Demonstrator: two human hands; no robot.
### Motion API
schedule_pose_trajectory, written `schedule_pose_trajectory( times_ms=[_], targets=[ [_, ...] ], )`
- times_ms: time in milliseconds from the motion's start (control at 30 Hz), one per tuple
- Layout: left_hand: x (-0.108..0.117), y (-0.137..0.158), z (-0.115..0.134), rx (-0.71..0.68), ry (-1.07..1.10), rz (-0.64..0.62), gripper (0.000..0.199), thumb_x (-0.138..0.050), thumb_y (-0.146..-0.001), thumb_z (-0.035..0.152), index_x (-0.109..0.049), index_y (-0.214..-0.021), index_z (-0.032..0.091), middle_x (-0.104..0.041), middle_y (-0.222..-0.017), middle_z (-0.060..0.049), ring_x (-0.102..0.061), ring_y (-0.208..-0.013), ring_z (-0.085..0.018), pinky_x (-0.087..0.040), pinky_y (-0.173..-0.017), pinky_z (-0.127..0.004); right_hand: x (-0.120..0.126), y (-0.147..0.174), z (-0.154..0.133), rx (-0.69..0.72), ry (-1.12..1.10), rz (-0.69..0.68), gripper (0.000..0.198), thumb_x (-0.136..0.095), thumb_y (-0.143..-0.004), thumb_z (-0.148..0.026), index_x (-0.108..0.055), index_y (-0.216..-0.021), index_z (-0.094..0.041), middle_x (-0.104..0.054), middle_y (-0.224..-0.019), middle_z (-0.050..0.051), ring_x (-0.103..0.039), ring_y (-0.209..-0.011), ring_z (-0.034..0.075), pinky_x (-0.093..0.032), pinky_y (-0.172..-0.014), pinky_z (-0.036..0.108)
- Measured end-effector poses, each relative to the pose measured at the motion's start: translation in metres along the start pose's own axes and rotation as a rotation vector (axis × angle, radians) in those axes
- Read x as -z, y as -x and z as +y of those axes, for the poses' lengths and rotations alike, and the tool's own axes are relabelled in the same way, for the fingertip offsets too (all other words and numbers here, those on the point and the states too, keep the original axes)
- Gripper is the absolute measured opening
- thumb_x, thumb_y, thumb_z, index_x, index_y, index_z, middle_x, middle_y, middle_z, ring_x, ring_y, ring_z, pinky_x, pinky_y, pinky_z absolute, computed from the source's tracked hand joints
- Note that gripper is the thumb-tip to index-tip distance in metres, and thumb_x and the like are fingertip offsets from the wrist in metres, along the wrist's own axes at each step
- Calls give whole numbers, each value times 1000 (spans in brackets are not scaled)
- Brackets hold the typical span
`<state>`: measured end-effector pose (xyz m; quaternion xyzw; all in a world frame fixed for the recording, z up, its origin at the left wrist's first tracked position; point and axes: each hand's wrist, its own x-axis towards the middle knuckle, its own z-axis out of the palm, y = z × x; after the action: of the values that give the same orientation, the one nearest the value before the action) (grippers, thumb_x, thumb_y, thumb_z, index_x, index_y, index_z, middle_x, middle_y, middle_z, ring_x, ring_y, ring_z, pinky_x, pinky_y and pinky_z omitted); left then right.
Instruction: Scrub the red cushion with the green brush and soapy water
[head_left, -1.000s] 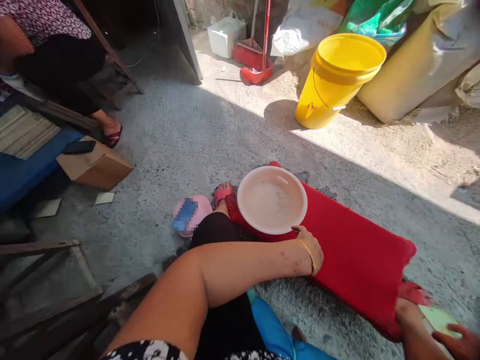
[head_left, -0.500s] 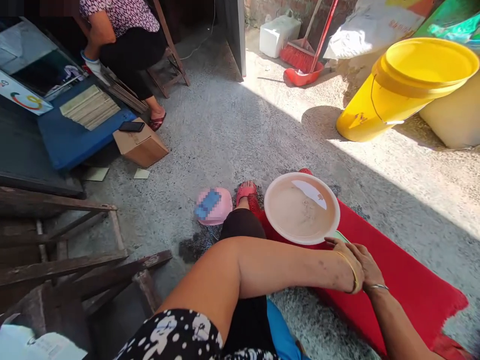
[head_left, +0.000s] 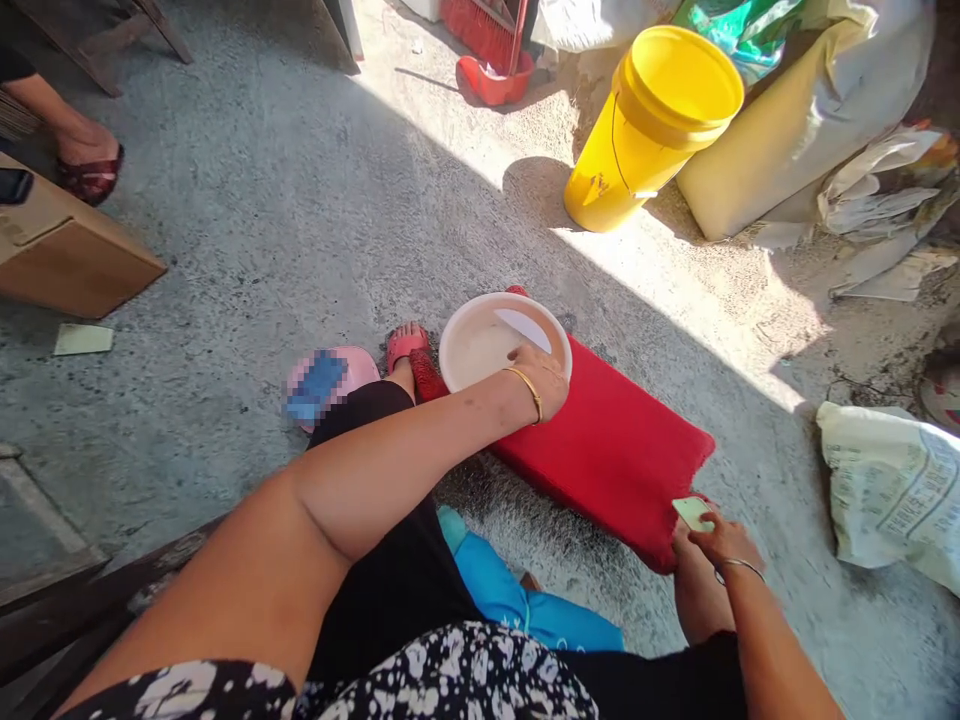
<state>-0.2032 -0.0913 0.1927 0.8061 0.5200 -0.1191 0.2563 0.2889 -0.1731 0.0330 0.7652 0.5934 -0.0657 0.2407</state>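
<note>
My left hand (head_left: 546, 382), with a gold bracelet at the wrist, is over the near right rim of a pale pink basin (head_left: 465, 345). Its thumb points inward; the other fingers are mostly hidden. Cloudy liquid and a white patch show inside the basin, which sits on the far end of a long red cloth-covered surface (head_left: 607, 440). At that surface's near right end, my right hand (head_left: 729, 548), wearing a silver bracelet, grips a flat pale green rectangular piece (head_left: 691, 514) between thumb and fingers, beside my foot.
A small pink tub (head_left: 358, 372) with a blurred-out blue item lies left of my foot. A yellow bucket (head_left: 611, 160) stands ahead, near a red dustpan (head_left: 495, 82) and sacks (head_left: 892, 490). At left are a cardboard box (head_left: 82, 255) and another person's sandalled foot (head_left: 88, 165).
My hands, together beside the basin before, are now apart: the left has moved over the basin, the right toward me with the pale green piece. The view has turned right and down.
</note>
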Motion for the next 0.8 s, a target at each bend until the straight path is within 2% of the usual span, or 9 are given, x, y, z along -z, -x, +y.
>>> schedule_pose_trajectory(
  times_ms=[67,200,300,400,467,533,667,733,800],
  targets=[
    [1,0,-1,11,-10,1,45,-33,-91,6,-62,-125,9,-56,-132,-23,-53,-120,-32,-40,-96,-53,7,4,-41,97,-17,11,33,-66,-73,-34,-70,-102,-19,-64,-100,13,-64,-90,27,-49,-77,37],
    [1,-4,4,-29,-28,-43,46,-32,-91,7,-59,-128,7,-55,-133,-23,-51,-122,-34,-40,-96,-54,20,22,-170,546,-122,67,36,-62,-78,-26,-65,-114,-23,-58,-117,10,-58,-97,22,-44,-84,32],
    [-1,-8,10,-46,-55,-72,44,-35,-91,9,-59,-128,8,-56,-133,-23,-52,-122,-34,-41,-96,-54,30,42,-257,800,-109,60,38,-62,-80,-26,-63,-117,-23,-56,-120,10,-54,-100,22,-41,-86,32],
    [-3,-10,14,-51,-76,-73,41,-40,-90,10,-60,-126,8,-57,-131,-23,-53,-120,-33,-42,-96,-53,33,53,-294,901,-66,35,39,-62,-82,-31,-61,-121,-24,-55,-123,11,-52,-103,24,-40,-86,32],
    [-3,-10,15,-56,-81,-79,41,-40,-90,10,-60,-126,8,-57,-131,-23,-54,-120,-33,-42,-96,-52,28,53,-284,877,-59,17,39,-61,-82,-31,-61,-121,-24,-54,-125,11,-52,-104,24,-40,-86,32],
    [-4,-11,16,-57,-83,-73,43,-38,-90,10,-60,-127,9,-58,-130,-23,-54,-119,-33,-42,-96,-53,18,49,-247,804,-67,-4,39,-61,-81,-28,-61,-119,-23,-54,-125,11,-54,-102,22,-40,-86,31],
    [-4,-11,18,-64,-88,-70,44,-37,-89,7,-60,-127,8,-57,-131,-23,-53,-121,-34,-42,-96,-55,-2,42,-128,579,4,-84,40,-62,-79,-23,-62,-118,-24,-58,-118,9,-58,-97,20,-42,-84,31],
    [-4,-10,18,-65,-91,-86,44,-36,-89,7,-60,-127,7,-56,-133,-22,-52,-123,-35,-43,-96,-55,-5,42,-72,389,119,-134,37,-63,-79,-26,-63,-116,-24,-60,-113,10,-60,-94,22,-43,-81,32],
    [-4,-10,18,-66,-90,-96,44,-38,-89,6,-59,-128,8,-56,-134,-21,-51,-123,-35,-43,-97,-55,-2,45,-35,183,223,-172,32,-62,-80,-30,-66,-111,-25,-61,-110,11,-62,-92,24,-44,-77,34]
  ],
)
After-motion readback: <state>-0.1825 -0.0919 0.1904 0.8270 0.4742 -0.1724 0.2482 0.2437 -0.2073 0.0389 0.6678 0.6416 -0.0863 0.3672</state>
